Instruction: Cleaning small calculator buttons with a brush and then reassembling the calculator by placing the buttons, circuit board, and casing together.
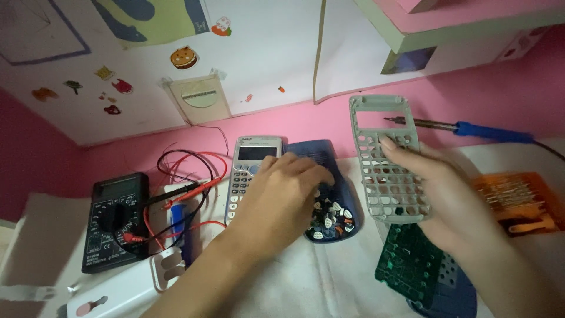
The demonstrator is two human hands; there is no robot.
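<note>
My right hand holds up a grey calculator front shell, an empty frame with a display window and rows of key holes, tilted upright above the cloth. My left hand reaches into a blue calculator cover used as a tray, fingers down among several loose small keys piled in it. A whole grey calculator lies just left of that hand. A green circuit board rests below the shell on another blue cover piece.
A black multimeter with red and black leads sits at left. A blue-handled soldering iron lies at the back right, an orange case of tool bits at right. A white plastic device lies near left. White cloth covers the desk.
</note>
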